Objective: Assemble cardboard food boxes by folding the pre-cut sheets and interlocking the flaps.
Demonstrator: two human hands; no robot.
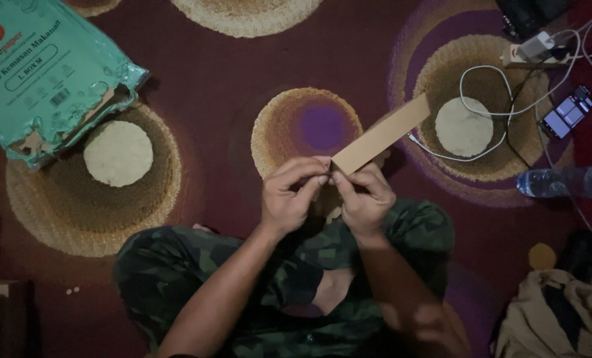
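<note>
we pinch the near end of the card strip (382, 134) with both left hand (288, 199) and right hand (365, 199), fingers clamped together, its long axis running up-right from them toward the cable (481, 113).

The near end of the cardboard strip (382, 134) is hidden behind the fingertips of the left hand (289, 195) and right hand (364, 199), so the grip itself cannot be made out. The green packet (41, 69) is cut off by the left and top edges. The water bottle (568, 181) runs off the right edge. The phone (570, 113) screen is too small to read.
</note>
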